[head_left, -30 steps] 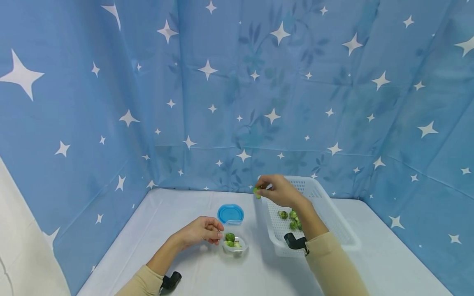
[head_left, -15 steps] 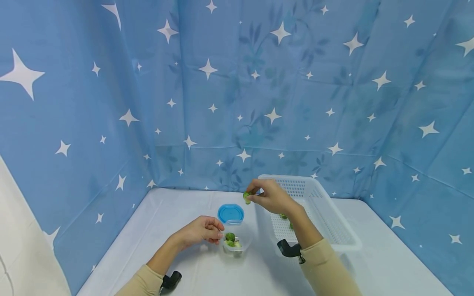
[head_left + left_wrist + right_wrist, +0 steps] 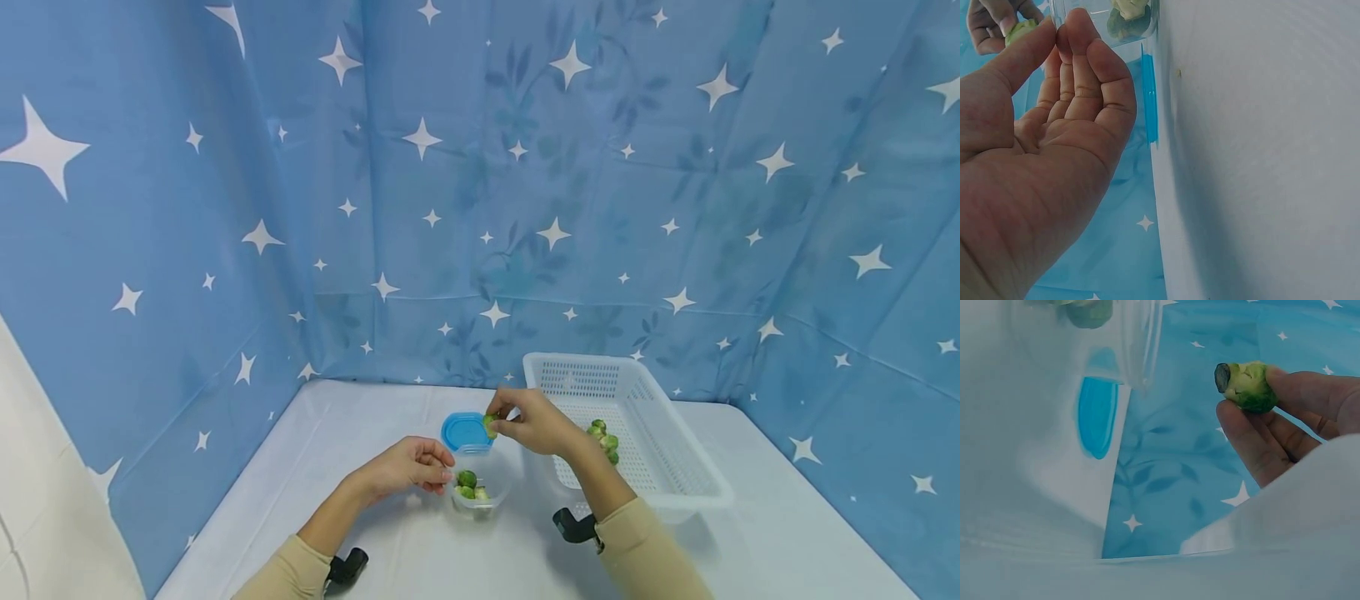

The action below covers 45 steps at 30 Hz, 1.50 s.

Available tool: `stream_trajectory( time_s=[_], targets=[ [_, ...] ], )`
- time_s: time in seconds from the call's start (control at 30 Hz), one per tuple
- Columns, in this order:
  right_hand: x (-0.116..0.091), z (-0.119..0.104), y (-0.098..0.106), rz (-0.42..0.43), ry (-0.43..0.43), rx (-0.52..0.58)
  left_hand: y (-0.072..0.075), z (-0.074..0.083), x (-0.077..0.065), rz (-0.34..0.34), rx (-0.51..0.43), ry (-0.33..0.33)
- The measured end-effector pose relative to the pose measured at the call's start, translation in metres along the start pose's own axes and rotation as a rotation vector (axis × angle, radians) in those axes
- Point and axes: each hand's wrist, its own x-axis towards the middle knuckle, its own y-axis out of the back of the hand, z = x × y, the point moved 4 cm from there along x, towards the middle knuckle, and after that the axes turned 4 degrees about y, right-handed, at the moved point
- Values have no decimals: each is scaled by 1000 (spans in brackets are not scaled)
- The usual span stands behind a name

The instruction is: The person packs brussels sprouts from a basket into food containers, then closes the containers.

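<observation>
Between thumb and fingers my right hand [image 3: 531,423] pinches a Brussels sprout [image 3: 1247,386], held up above the table near the blue lid. Its cut stem end faces left in the right wrist view. My left hand [image 3: 408,469] pinches the near-left rim of a small clear container [image 3: 1141,36], fingertips meeting at its edge in the left wrist view. Several Brussels sprouts [image 3: 467,480] lie inside this container. Behind it the blue lid [image 3: 459,431] lies flat on the table, partly covered by the right hand in the head view.
To the right stands a white perforated basket [image 3: 675,433] with several more Brussels sprouts [image 3: 607,442] in it, partly hidden by the right forearm. A white cloth covers the table [image 3: 360,408]. A blue star-patterned curtain [image 3: 465,192] hangs around the back and sides.
My right hand has carried the Brussels sprout left and down from over the basket's edge to beside the blue lid. The left hand and container have stayed in place.
</observation>
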Motion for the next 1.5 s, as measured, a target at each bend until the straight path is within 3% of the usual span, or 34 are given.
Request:
stream_trajectory(
  time_s=[0.63, 1.5],
  targets=[
    [-1, 7, -15, -109, -53, 74, -1, 1, 0, 5, 5, -9],
    [-3, 7, -21, -190, -26, 78, -1, 0, 1, 7, 3, -5]
  ],
)
